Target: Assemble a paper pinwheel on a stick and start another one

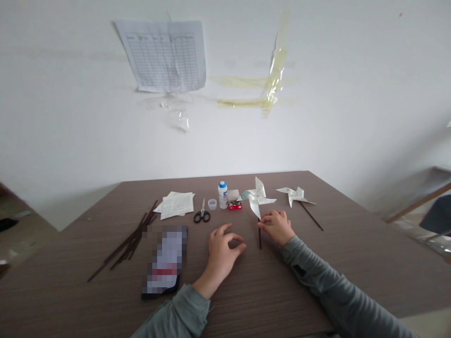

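My right hand (pixel 276 227) pinches the dark stick (pixel 260 239) of a paper pinwheel (pixel 256 197), whose pale blades stand up above my fingers. To the left, my left hand (pixel 224 249) is empty, its fingers curved and apart just over the table. Farther right lies a second paper pinwheel (pixel 296 195) on its own dark stick (pixel 312 216). Behind the hands stand a white glue bottle (pixel 223 196) with a blue cap, and a small red box (pixel 235 205) of tiny dark items. Black-handled scissors (pixel 202 215) lie beside a small clear cup (pixel 212 204).
A brown table (pixel 246 300) meets a white wall at the back. On its left are several dark sticks (pixel 130 239), stacked printed paper squares (pixel 177 205) and a phone (pixel 167 258) with a blurred screen. A printed sheet (pixel 169 56) is taped on the wall.
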Tool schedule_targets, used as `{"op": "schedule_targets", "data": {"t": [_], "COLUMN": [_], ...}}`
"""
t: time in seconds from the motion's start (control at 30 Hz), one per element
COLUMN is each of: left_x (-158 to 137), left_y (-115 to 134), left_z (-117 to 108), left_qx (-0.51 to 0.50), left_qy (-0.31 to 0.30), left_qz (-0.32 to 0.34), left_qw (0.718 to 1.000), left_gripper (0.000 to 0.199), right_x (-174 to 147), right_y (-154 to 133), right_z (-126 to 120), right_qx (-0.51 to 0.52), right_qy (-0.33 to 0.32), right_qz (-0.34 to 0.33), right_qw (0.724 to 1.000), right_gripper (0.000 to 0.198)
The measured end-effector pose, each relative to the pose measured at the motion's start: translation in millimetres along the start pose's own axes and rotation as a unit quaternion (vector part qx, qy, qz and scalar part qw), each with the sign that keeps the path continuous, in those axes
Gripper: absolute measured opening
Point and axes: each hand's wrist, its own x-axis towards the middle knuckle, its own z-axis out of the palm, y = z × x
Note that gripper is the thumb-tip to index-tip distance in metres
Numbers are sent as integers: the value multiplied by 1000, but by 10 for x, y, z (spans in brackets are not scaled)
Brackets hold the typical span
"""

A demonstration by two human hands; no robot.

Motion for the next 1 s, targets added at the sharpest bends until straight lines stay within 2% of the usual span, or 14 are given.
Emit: {"op": "schedule_targets", "data": {"t": [0.1,0.27,0.47,0.7,0.87,1.0], "left_x": [-3,-34,-79,-99,-98,-99], "left_y": [-14,38,90,152,102,69], "left_z": [-24,-89,-146,-199,-179,-159], "left_qx": [25,85,100,128,127,121], "left_qy": [-22,-57,-62,-89,-81,-67], "left_qz": [19,34,43,34,43,41], "left_qw": [999,994,992,987,988,990], "left_gripper": [23,35,38,41,43,41], "right_x": [52,102,148,106,97,145], "right_y": [98,181,277,372,433,463], "right_z": [-80,-140,-128,-77,-114,-183], "right_qx": [-28,-54,-75,-83,-70,-73], "right_qy": [7,4,1,15,57,58], "right_qz": [1,15,9,-22,-38,5], "right_qw": [1000,998,997,996,995,996], "right_gripper": [20,25,26,7,11,13]}}
